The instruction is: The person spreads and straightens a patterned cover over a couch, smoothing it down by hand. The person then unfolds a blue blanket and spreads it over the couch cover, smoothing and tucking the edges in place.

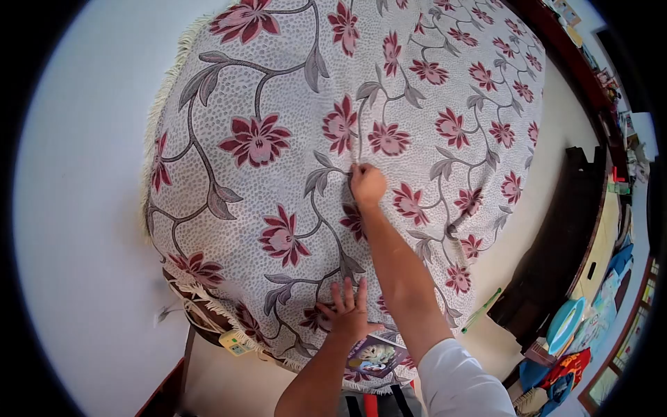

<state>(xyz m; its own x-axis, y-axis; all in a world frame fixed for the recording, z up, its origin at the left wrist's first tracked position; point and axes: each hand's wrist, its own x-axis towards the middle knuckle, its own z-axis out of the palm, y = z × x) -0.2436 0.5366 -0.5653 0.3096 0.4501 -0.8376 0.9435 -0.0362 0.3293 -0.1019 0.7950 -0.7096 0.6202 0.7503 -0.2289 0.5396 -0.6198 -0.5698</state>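
A fringed cloth (257, 187) with red flowers and grey vines covers a large piece of furniture. My left hand (347, 314) lies on it near the bottom edge, palm down with the fingers spread. Farther up, around the middle of the cloth, my right hand (367, 185) is closed, its fingers pinching the fabric at a fold line. Just right of my left hand a booklet (376, 357) with a cat picture rests on the cloth, partly behind my forearm.
A pale wall (83, 174) stands at the left. A yellow and white device (236, 343) with cables hangs at the lower edge. On the right are a dark bench (556, 257), a green stick (482, 310) on the floor, a blue basin (565, 325) and coloured cloths (568, 370).
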